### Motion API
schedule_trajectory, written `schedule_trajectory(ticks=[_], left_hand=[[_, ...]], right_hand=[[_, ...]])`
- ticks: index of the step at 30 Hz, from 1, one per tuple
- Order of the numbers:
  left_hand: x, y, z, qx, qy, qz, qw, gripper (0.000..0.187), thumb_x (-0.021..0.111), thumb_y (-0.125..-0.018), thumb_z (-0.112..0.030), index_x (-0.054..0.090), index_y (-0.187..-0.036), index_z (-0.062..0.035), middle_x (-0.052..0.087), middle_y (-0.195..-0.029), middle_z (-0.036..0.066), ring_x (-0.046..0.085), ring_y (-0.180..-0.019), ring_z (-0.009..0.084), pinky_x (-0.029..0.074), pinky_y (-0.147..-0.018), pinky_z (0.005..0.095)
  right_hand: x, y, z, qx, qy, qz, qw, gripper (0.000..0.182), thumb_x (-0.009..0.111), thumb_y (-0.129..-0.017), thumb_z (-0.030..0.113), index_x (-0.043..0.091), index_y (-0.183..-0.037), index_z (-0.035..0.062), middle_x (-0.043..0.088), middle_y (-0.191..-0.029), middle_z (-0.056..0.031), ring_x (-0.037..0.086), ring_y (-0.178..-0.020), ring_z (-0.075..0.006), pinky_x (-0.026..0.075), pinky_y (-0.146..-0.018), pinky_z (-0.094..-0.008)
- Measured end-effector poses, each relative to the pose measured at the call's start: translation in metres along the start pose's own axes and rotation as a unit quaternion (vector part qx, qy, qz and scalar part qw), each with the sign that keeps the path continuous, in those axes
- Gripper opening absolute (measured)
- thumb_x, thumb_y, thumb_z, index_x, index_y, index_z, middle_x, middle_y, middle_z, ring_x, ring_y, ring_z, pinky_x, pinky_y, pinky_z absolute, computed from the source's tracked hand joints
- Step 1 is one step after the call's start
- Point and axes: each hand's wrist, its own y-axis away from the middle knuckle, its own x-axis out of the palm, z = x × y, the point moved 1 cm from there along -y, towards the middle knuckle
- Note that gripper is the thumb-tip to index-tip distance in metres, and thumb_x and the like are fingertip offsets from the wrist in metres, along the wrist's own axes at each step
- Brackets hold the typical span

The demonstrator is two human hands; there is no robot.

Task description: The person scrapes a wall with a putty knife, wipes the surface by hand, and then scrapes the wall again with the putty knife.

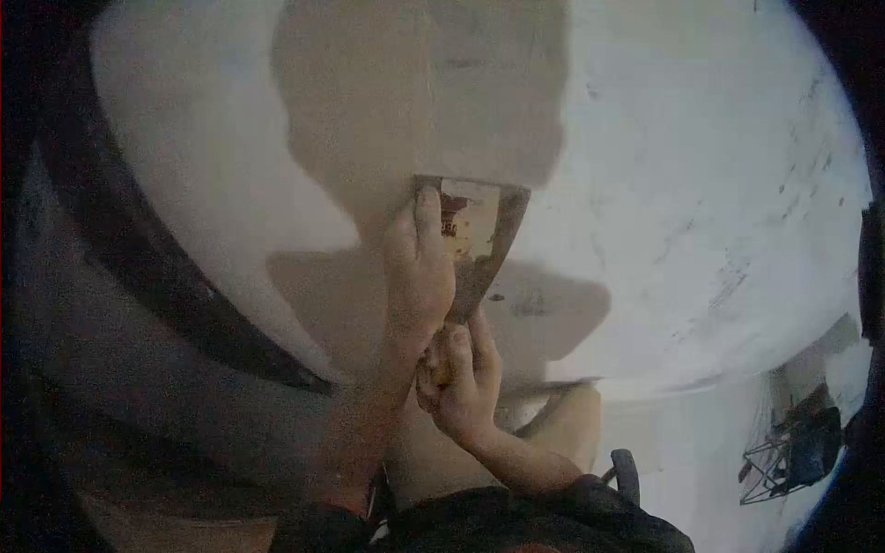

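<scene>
A broad, flared scraper (502,230) with a worn label on its blade lies against a pale surface, wide end at the top. My left hand (419,276) grips the blade's left side, one digit stretched along its face; its other fingers are mostly hidden. Lower down, my right hand (461,378) is closed around the narrow handle end, just below my left wrist. The handle itself is largely covered by the fingers.
The pale surface (701,184) has dark smudges on its right and a shadow across its middle. A dark curved band (184,286) runs down the left. A dark object with a thin metal frame (793,456) stands at lower right. My bare knee (576,424) shows below the surface.
</scene>
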Motion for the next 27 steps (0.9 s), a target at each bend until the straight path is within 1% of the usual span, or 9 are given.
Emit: schedule_trajectory(ticks=[3, 8, 11, 12, 15, 16, 19, 22, 27], left_hand=[[-0.01, -0.006, -0.012, 0.056, -0.1, -0.006, 0.993, 0.043, 0.034, -0.099, -0.029, 0.056, -0.089, 0.0055, 0.059, -0.075, 0.012, 0.055, -0.067, 0.0181, 0.046, -0.064, 0.0312], [-0.011, 0.0, -0.007, 0.0, -0.058, 0.002, 0.998, 0.043, 0.033, -0.099, -0.028, 0.055, -0.084, 0.0058, 0.058, -0.072, 0.012, 0.052, -0.067, 0.0154, 0.044, -0.063, 0.0307], [-0.013, -0.013, -0.006, 0.095, -0.038, 0.0, 0.995, 0.044, 0.033, -0.099, -0.03, 0.054, -0.08, 0.0036, 0.056, -0.069, 0.009, 0.051, -0.063, 0.0128, 0.043, -0.059, 0.03], [-0.016, -0.01, -0.028, -0.001, -0.042, 0.024, 0.999, 0.043, 0.034, -0.099, -0.029, 0.054, -0.08, 0.0035, 0.056, -0.071, 0.01, 0.051, -0.064, 0.0128, 0.044, -0.059, 0.0301], [-0.017, -0.002, -0.018, -0.024, -0.037, 0.003, 0.999, 0.042, 0.036, -0.099, -0.029, 0.056, -0.083, 0.0049, 0.058, -0.07, 0.011, 0.053, -0.064, 0.0162, 0.044, -0.059, 0.0304], [-0.018, 0.003, -0.009, 0.074, -0.079, -0.002, 0.994, 0.042, 0.037, -0.098, -0.029, 0.057, -0.086, 0.0057, 0.059, -0.071, 0.012, 0.056, -0.065, 0.0197, 0.045, -0.06, 0.0311], [-0.017, 0.001, 0.002, 0.155, -0.162, -0.05, 0.973, 0.042, 0.037, -0.098, -0.03, 0.056, -0.087, 0.0059, 0.06, -0.074, 0.013, 0.057, -0.066, 0.0213, 0.045, -0.061, 0.0326], [-0.025, -0.006, -0.023, 0.029, -0.077, 0.02, 0.996, 0.043, 0.037, -0.098, -0.03, 0.056, -0.089, 0.0067, 0.06, -0.077, 0.015, 0.057, -0.07, 0.0205, 0.045, -0.065, 0.0336], [-0.02, 0.0, 0.001, 0.061, -0.096, -0.014, 0.993, 0.045, 0.036, -0.098, -0.034, 0.057, -0.086, 0.0051, 0.058, -0.075, 0.012, 0.055, -0.07, 0.0187, 0.045, -0.069, 0.0319]], right_hand=[[0.004, -0.007, -0.004, -0.029, 0.041, 0.017, 0.999, 0.045, 0.036, -0.099, 0.025, 0.026, -0.138, 0.0052, 0.048, -0.07, -0.0021, 0.041, -0.041, -0.005, 0.033, -0.034, -0.0198], [0.016, 0.006, -0.001, -0.016, -0.053, 0.006, 0.998, 0.046, 0.035, -0.099, 0.024, 0.023, -0.14, 0.0066, 0.047, -0.071, -0.0033, 0.039, -0.04, -0.0051, 0.031, -0.033, -0.0196], [0.019, -0.001, -0.001, -0.016, -0.053, 0.01, 0.998, 0.046, 0.035, -0.099, 0.024, 0.022, -0.14, 0.0076, 0.048, -0.072, -0.0036, 0.038, -0.039, -0.0051, 0.03, -0.032, -0.0197], [0.023, -0.002, 0.002, -0.012, -0.064, 0.008, 0.998, 0.047, 0.035, -0.099, 0.024, 0.022, -0.141, 0.0079, 0.048, -0.073, -0.0038, 0.038, -0.04, -0.0052, 0.03, -0.032, -0.0197], [0.019, 0.006, -0.004, -0.025, -0.019, 0.006, 0.999, 0.046, 0.036, -0.099, 0.025, 0.024, -0.14, 0.0082, 0.049, -0.076, -0.0042, 0.04, -0.042, -0.0049, 0.031, -0.033, -0.0198], [0.014, 0.014, -0.012, -0.027, -0.017, 0.003, 0.999, 0.045, 0.036, -0.099, 0.024, 0.025, -0.14, 0.0082, 0.049, -0.076, -0.0043, 0.04, -0.042, -0.005, 0.032, -0.033, -0.0198], [0.013, 0.005, -0.023, -0.059, 0.028, -0.01, 0.998, 0.044, 0.036, -0.099, 0.021, 0.026, -0.139, 0.0074, 0.05, -0.078, -0.0044, 0.041, -0.043, -0.005, 0.032, -0.033, -0.0203], [0.03, 0.005, 0.008, 0.002, -0.101, 0.021, 0.995, 0.046, 0.037, -0.098, 0.02, 0.026, -0.139, 0.0055, 0.05, -0.08, -0.0037, 0.042, -0.043, -0.0049, 0.033, -0.034, -0.0205], [0.03, 0.017, 0.001, 0.011, -0.116, 0.005, 0.993, 0.046, 0.038, -0.098, 0.019, 0.024, -0.14, 0.0056, 0.049, -0.079, -0.0044, 0.041, -0.043, -0.0051, 0.033, -0.035, -0.0199]])
